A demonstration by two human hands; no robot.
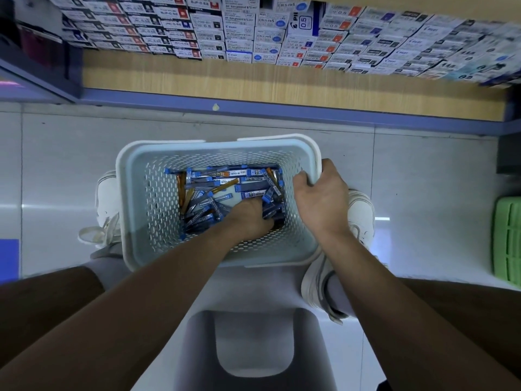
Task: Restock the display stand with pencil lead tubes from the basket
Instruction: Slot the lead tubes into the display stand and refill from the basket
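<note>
- Head view: white perforated basket (158, 207) sits on the tiled floor (56, 165), between two white shoes (107, 198).
- Pencil lead tubes (225, 182), mostly blue-capped with some orange, lie in a loose heap on the basket bottom.
- Left hand (249, 218) is down in the heap and touching the tubes. Its fingertips are buried, so it cannot be told whether they grasp a tube.
- Right hand (321, 193) clasps the basket's right rim, fingers curled over the edge.
- Wooden shelf (225, 80) beyond the basket carries stacked refill boxes (253, 38).
- Green crate (507, 241) stands at the right edge.

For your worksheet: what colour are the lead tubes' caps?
Blue caps, clearest in the head view.
</note>
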